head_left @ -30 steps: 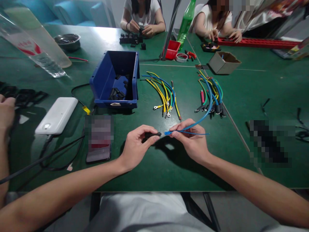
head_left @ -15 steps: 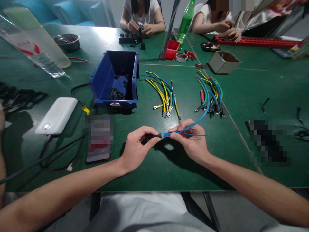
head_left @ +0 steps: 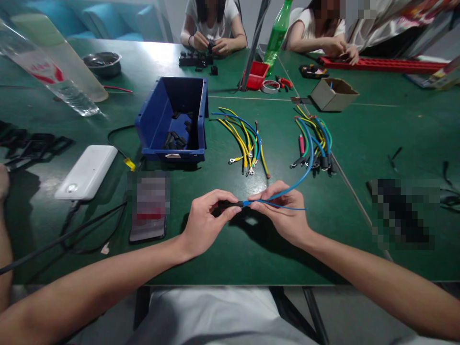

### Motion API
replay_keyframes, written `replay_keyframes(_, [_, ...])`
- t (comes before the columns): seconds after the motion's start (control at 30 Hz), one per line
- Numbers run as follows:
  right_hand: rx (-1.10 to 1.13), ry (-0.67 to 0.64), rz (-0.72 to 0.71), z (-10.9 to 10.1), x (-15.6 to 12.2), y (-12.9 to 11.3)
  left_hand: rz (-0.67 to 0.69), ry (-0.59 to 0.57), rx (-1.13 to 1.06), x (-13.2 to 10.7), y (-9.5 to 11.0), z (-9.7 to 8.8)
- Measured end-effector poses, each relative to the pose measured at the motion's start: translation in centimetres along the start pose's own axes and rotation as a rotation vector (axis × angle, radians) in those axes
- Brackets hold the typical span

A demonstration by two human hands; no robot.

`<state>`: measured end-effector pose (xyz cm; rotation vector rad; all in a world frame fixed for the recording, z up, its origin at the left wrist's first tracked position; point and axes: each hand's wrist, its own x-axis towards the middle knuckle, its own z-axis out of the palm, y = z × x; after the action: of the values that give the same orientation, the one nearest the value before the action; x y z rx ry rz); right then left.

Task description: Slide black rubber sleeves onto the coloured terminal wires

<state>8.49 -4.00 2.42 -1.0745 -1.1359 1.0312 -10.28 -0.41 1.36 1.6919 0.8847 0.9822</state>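
My left hand pinches a small black sleeve between thumb and fingers, above the table near its front. In my right hand, thumb and fingertips grip a thick blue wire together with a thin blue one. The blue end meets the sleeve's mouth between the two hands; how deep it sits inside is hidden. The thick wire curves up and away to the right, toward a bunch of blue, yellow and green wires with black-sleeved ends. Left of that bunch lie yellow, blue and green wires with bare ring terminals.
A blue bin holds black pieces. Around it are a white power bank with cables, a phone, and plastic bottles. Farther back stand a cardboard box, a red tray and a green bottle. Two people work across the table.
The blue wire's end has moved closer to the black sleeve, and less of its tip shows between my hands. The thin wire's free end has dipped a little.
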Motion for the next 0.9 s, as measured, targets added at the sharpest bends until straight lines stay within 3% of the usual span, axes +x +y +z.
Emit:
replay_keyframes(0.3, [-0.029,-0.017,0.02,0.09,-0.08,0.17,0.031,-0.019,0.029,-0.08,0.16,0.08])
replay_keyframes(0.63, [0.024,-0.006,0.128,0.09,0.14,0.23,-0.053,-0.048,-0.024,-0.06,0.46,0.17])
replay_keyframes(0.9, [0.025,-0.098,0.157,-0.36,0.68,0.25,-0.14,-0.022,-0.093,0.25,0.53,0.16])
